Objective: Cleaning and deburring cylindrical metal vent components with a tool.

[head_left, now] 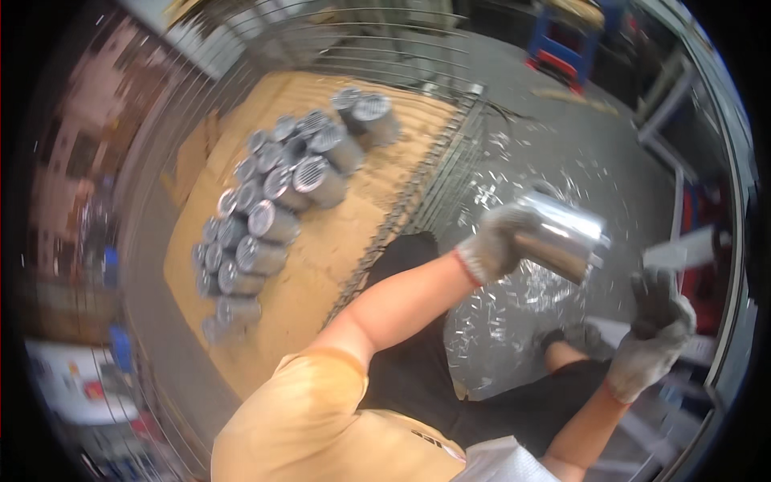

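My left hand [498,245], in a grey-white knit glove with a red cuff, grips one end of a shiny metal cylinder [562,234]. The cylinder is held tilted over the floor, its other end toward my right. My right hand [654,333] wears a similar glove with a darker palm. Its fingers look stretched upward, somewhat blurred, with nothing visible in them. Just beyond those fingertips is a pale, tapered cylindrical thing [683,251]; whether they touch it is unclear.
To my left, several similar metal cylinders [273,185] stand grouped on brown cardboard [373,221] in a wire-mesh cage [450,153]. Shiny metal shavings [494,309] litter the grey floor [514,361]. A blue-and-red stool [566,44] stands far off. A metal frame [735,161] edges my right side.
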The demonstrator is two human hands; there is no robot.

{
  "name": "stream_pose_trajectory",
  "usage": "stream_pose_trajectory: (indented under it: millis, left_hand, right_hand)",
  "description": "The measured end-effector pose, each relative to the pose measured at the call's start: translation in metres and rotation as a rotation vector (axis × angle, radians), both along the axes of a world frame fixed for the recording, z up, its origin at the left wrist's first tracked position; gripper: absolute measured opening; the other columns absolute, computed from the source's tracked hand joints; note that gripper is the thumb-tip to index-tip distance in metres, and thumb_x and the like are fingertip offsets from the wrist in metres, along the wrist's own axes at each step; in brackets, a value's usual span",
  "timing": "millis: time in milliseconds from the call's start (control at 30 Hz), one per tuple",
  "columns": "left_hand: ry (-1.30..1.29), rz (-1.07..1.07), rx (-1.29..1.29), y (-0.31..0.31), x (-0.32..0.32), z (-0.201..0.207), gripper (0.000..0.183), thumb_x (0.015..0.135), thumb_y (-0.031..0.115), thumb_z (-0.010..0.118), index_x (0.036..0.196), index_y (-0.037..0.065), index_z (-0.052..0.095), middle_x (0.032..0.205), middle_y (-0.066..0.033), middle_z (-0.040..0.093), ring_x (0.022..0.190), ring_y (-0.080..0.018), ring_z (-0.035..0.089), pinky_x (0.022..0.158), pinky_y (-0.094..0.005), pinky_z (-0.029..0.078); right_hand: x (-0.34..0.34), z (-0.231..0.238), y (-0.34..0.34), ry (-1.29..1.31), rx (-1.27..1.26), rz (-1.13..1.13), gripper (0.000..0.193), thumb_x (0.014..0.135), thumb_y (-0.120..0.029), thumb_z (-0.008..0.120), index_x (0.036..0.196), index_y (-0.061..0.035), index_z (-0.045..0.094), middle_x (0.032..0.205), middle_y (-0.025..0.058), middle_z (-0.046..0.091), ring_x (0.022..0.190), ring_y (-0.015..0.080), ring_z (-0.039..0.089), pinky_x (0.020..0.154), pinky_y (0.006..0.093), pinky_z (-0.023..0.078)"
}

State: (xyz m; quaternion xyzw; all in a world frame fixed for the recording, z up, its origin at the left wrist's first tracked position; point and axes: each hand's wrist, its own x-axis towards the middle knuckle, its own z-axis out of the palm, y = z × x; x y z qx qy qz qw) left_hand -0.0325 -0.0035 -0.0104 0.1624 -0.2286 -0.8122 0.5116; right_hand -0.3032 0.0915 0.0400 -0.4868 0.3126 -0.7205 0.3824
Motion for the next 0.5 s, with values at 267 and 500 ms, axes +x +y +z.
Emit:
stream_pose_trajectory:
  millis: [267, 500]
  left_hand:
    - [0.087, -0.049, -0.075, 0.007, -0.001, -0.008, 0.069, 0.092, 0.043, 0.073, 0.146, 0.009, 0.045, 0.144, -0.0222, 0.054, 0.134, -0.0351, 0.055, 0.116, -0.0475, 0.043]
    - [-2.096, 0.475, -0.524, -0.012, 0.157, 0.094, 0.084, 0.078, 0.059, 0.077, 0.144, 0.013, 0.053, 0.142, -0.0204, 0.045, 0.135, -0.0408, 0.040, 0.112, -0.0600, 0.034]
  right_hand:
    - [0.077, 0.005, -0.034, 0.434, 0.504, -0.093, 0.066, 0.083, -0.008, 0.074, 0.143, -0.0033, 0.046, 0.135, 0.0147, 0.058, 0.123, 0.0224, 0.056, 0.103, 0.0370, 0.050]
    - [-0.091, 0.171, -0.051, 0.502, 0.255, -0.106, 0.060, 0.095, -0.026, 0.074, 0.143, 0.0068, 0.058, 0.134, 0.0201, 0.068, 0.126, 0.0309, 0.065, 0.113, 0.0429, 0.047]
